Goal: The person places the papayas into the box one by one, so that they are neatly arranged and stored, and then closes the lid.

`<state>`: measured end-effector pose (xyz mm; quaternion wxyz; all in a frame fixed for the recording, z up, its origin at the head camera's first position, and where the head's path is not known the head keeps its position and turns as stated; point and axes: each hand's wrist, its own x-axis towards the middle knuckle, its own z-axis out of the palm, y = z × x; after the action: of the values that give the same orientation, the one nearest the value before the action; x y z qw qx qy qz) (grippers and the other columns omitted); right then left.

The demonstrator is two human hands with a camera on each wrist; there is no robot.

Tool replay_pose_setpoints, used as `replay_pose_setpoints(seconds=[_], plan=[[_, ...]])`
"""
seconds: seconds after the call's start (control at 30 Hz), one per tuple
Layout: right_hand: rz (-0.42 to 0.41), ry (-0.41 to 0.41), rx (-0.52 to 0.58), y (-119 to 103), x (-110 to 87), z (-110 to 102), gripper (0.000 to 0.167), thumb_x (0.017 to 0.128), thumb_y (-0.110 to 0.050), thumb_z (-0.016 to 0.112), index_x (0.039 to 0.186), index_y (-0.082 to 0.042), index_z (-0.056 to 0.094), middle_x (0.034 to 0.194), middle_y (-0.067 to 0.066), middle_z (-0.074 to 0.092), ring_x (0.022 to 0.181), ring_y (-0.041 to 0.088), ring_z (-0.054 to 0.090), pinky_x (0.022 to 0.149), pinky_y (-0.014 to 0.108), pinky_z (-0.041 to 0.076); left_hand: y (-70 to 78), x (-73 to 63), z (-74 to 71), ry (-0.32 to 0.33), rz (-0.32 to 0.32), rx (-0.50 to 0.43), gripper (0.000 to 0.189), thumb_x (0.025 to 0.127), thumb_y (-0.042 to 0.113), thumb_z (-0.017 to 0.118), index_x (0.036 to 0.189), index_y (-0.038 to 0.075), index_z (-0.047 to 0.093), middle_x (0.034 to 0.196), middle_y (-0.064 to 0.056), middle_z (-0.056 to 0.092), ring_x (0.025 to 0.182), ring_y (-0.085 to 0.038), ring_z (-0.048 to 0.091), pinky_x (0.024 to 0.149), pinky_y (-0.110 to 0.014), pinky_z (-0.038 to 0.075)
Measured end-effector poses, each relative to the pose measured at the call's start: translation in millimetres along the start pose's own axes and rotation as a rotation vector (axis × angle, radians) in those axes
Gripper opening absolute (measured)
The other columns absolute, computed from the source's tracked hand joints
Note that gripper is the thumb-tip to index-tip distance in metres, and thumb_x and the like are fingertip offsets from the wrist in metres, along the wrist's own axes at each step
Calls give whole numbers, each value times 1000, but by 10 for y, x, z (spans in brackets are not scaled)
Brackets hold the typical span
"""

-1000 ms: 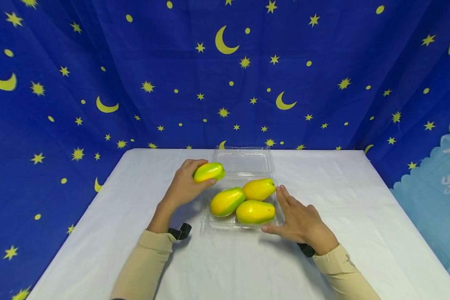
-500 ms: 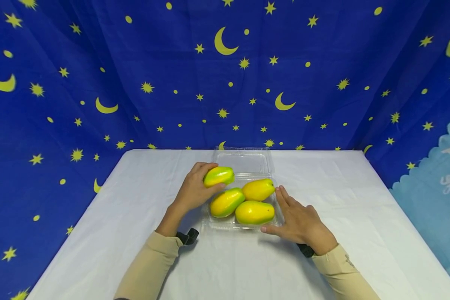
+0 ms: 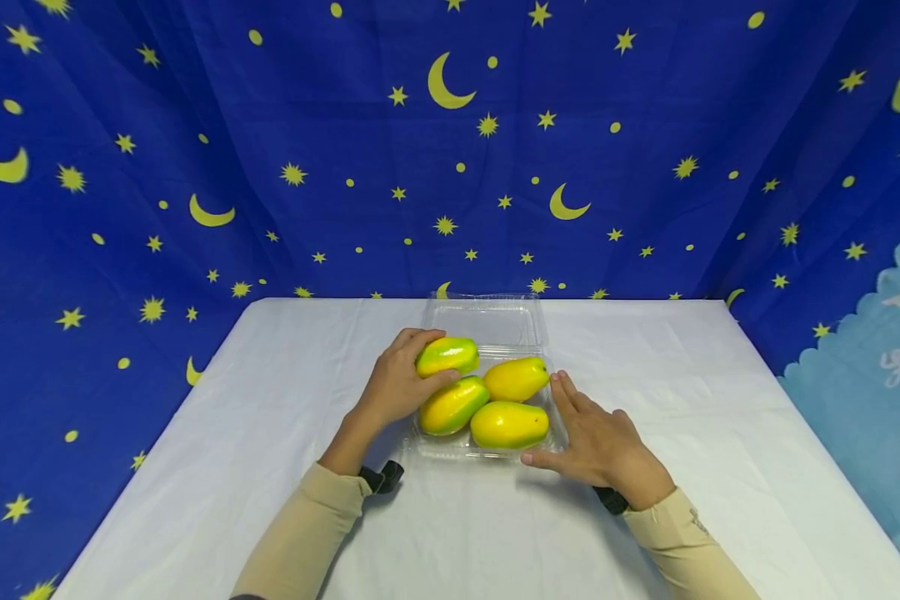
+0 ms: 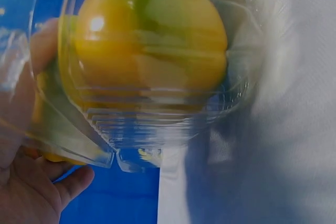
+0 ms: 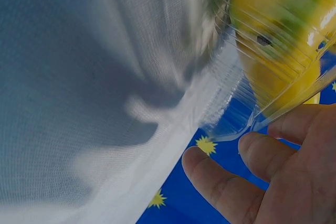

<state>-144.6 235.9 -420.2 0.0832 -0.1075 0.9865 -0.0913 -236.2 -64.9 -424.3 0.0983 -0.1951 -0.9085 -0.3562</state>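
My left hand (image 3: 397, 379) grips a yellow-green papaya (image 3: 448, 355) at the back left corner of a clear plastic clamshell container (image 3: 438, 451). Thumb and fingers lie on opposite sides of the fruit. Three more papayas sit in the container: one at front left (image 3: 450, 408), one at front right (image 3: 510, 425) and one at back right (image 3: 516, 379). Through the ribbed wall, the left wrist view shows a papaya (image 4: 152, 51) close up. My right hand (image 3: 603, 443), its fingers extended and thumb spread, is at the container's right side; the right wrist view has its fingertips by the rim.
The container's lid (image 3: 483, 323) lies folded back toward the far table edge. A white cloth (image 3: 682, 392) covers the table. Blue curtain fabric (image 3: 330, 100) with moons and stars hangs behind and at both sides.
My left hand has carried its papaya right and slightly nearer, from beyond the container's left edge to its back left corner. The right hand has stayed in place.
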Motion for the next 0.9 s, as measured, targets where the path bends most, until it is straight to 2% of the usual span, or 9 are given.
replay_pose_setpoints(seconds=[0.2,0.57,0.63,0.83,0.9], plan=[[1,-3,1,-1,3,2,127,75,-91,48,161,-8,8,170,9,8,145,40,40,99,78,35,1,2,24,-16,-7,-19,68,85,60,72,141,26,54,133,-2,56,111,-23,60,90,-44,52],[8,-8,4,10,8,2,126,76,-89,51,162,-10,5,170,7,7,145,40,39,100,78,34,20,10,42,-47,-34,-17,66,88,63,66,143,30,51,133,-3,55,107,-22,59,87,-42,51],[8,-9,2,12,7,0,126,76,-89,51,162,-9,5,170,8,7,145,40,39,100,78,34,19,5,46,-63,-27,-10,66,90,64,62,145,30,48,134,-4,54,108,-22,59,89,-43,51],[3,-11,3,3,10,3,125,76,-88,51,162,-8,6,170,9,7,145,40,39,99,78,34,-9,-21,54,-172,42,9,61,100,54,53,151,28,35,144,-10,44,116,-25,54,99,-47,49],[3,-9,3,-2,12,3,125,76,-88,52,162,-9,7,170,8,8,145,40,39,100,78,35,-25,-25,56,-180,60,13,60,100,52,52,151,28,34,145,-10,43,119,-25,52,100,-47,47]])
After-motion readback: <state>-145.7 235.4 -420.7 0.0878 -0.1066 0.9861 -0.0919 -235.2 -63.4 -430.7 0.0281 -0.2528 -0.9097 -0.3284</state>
